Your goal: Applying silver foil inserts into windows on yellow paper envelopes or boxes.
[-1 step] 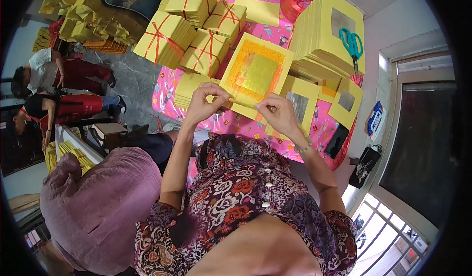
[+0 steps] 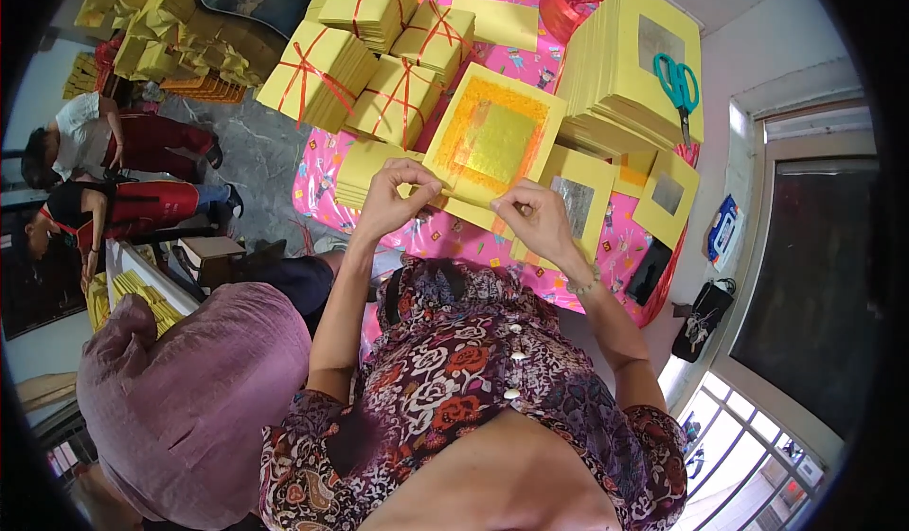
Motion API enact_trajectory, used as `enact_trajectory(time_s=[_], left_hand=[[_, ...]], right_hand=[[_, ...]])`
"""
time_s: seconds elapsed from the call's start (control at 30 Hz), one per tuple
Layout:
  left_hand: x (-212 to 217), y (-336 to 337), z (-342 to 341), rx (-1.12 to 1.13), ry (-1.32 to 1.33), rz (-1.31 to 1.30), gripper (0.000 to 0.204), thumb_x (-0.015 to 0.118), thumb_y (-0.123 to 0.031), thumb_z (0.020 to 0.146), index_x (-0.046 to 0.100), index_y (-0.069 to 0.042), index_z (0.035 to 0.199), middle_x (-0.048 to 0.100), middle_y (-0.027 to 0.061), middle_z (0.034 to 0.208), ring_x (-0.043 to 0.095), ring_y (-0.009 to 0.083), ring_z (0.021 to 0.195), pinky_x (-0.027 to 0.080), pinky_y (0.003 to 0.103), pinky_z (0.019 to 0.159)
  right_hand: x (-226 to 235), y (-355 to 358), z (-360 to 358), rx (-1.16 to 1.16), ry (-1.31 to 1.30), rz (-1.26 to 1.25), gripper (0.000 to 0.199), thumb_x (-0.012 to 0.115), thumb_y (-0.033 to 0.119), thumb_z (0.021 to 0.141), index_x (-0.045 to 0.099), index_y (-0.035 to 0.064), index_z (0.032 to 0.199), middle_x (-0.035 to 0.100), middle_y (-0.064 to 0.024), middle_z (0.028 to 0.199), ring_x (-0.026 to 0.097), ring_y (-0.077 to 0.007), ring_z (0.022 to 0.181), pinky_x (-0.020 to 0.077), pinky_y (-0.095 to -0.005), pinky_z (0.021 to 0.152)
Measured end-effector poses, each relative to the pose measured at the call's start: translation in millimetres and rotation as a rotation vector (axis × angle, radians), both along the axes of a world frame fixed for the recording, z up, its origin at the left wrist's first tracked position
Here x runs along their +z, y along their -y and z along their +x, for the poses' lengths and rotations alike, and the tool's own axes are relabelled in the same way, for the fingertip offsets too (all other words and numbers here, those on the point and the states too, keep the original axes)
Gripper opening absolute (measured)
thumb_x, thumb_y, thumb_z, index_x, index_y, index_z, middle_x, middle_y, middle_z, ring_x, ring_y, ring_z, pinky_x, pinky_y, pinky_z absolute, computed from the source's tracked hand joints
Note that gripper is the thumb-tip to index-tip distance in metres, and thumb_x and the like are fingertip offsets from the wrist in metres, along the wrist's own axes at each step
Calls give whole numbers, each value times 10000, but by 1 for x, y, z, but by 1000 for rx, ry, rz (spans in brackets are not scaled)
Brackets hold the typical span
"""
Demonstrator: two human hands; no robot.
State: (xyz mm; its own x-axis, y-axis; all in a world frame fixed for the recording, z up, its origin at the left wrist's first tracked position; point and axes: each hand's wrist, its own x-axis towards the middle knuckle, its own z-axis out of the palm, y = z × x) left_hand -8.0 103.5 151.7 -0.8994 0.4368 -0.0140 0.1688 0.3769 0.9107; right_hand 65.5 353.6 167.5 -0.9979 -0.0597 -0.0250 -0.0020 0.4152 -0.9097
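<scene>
In front of me lies a yellow paper sheet [image 2: 500,138] printed with an orange frame around a shiny gold square. My left hand [image 2: 400,198] pinches its near left corner between thumb and forefinger. At the near right corner, my right hand [image 2: 540,221] has the same kind of pinch, with a bracelet at that wrist. Along the near edge a strip of yellow paper shows between the hands; whether it is a fold or another sheet, I cannot tell. Beside my right hand is a yellow paper with a silver square [image 2: 573,202].
Bundles of yellow paper tied with red ribbon [image 2: 317,72] stand at the far left of the pink patterned tablecloth [image 2: 454,239]. Teal-handled scissors [image 2: 678,86] rest on a tall paper stack [image 2: 606,67], near a red ribbon roll [image 2: 571,1]. A phone [image 2: 649,272] lies right; co-workers are left.
</scene>
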Motion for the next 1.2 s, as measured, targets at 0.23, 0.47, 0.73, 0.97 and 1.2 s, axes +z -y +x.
enact_trajectory(time_s=[0.23, 0.47, 0.73, 0.97, 1.2], left_hand=[[4, -2, 1, 29, 8, -14, 110, 740, -162, 822, 740, -53, 827, 680, 53, 867, 580, 191, 936, 397, 348, 904], [26, -15, 4, 115, -275, -53, 255, 737, -172, 801, 703, -74, 1034, 652, 83, 989, 548, 267, 1003, 422, 400, 922], [30, -60, 19, 74, -688, -61, 525, 734, -126, 773, 567, -63, 1267, 491, 191, 1283, 467, 379, 1216, 385, 462, 1021], [19, -95, -5, -143, -691, -357, 649, 687, -374, 847, 454, -203, 1428, 296, 231, 1506, 229, 456, 1402, 252, 540, 1128], [8, -103, -21, -192, -667, -464, 673, 580, -503, 896, 394, -203, 1470, 276, 245, 1518, 214, 470, 1407, 214, 561, 1137]], right_hand=[[7, 2, -1, 7, -4, 85, 192, 706, 176, 844, 685, -4, 781, 599, -81, 707, 572, -183, 597, 427, -311, 552], [13, -5, -7, -18, -150, 96, 172, 664, 166, 885, 653, -2, 848, 597, -108, 775, 605, -233, 676, 455, -333, 599], [18, -38, -66, -182, -281, 168, 223, 613, 203, 926, 613, -13, 873, 599, -153, 824, 612, -304, 789, 465, -387, 711], [0, -57, -118, -279, -266, 313, 254, 576, 232, 945, 608, -13, 887, 610, -189, 865, 607, -371, 822, 467, -451, 735], [-9, -64, -149, -245, -246, 657, 260, 539, 242, 951, 621, -4, 930, 617, -199, 950, 600, -375, 904, 476, -483, 794]])
